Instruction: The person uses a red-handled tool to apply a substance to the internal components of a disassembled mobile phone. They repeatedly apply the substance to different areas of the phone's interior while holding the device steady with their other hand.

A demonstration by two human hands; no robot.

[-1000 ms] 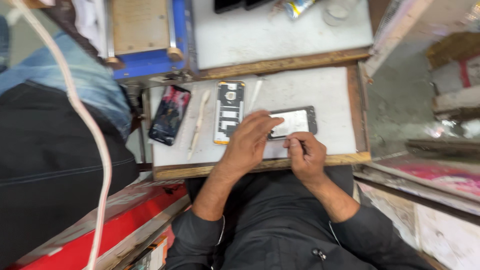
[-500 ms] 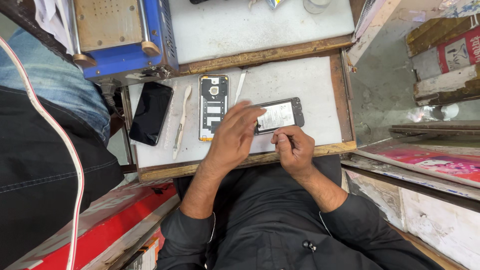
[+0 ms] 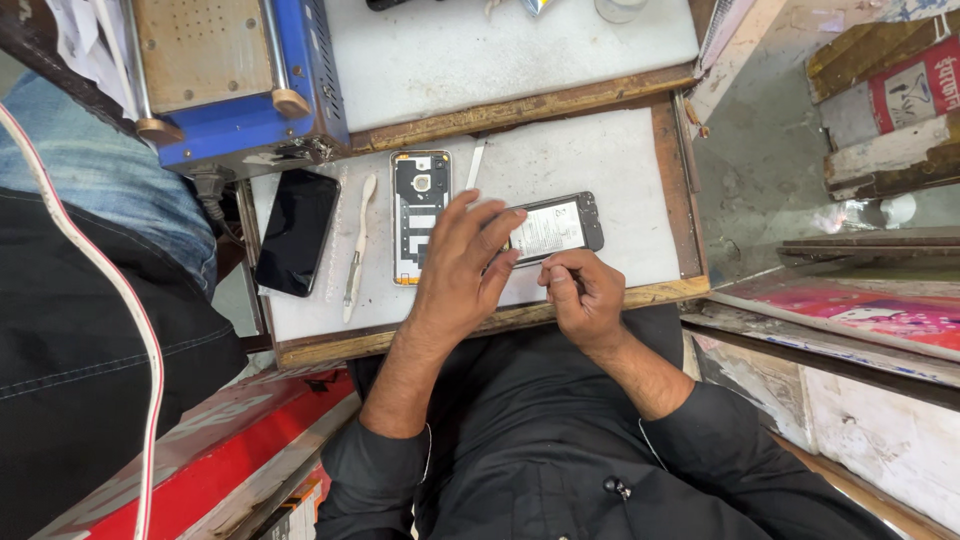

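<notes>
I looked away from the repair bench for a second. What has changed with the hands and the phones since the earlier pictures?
Little changed. The left hand still presses its fingers on the opened black phone with the pale battery label, and the right hand still works at its near edge; what it grips is hidden. The black glass phone, white plastic pry tool and gold-rimmed phone frame stayed put on the white board; only the camera shifted.

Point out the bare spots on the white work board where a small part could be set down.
Bare: the strip right of the opened phone up to the board's wooden edge, and the area above it. Crowded: the left side, with the black phone, spudger and back cover, and under the left hand and right hand.
</notes>
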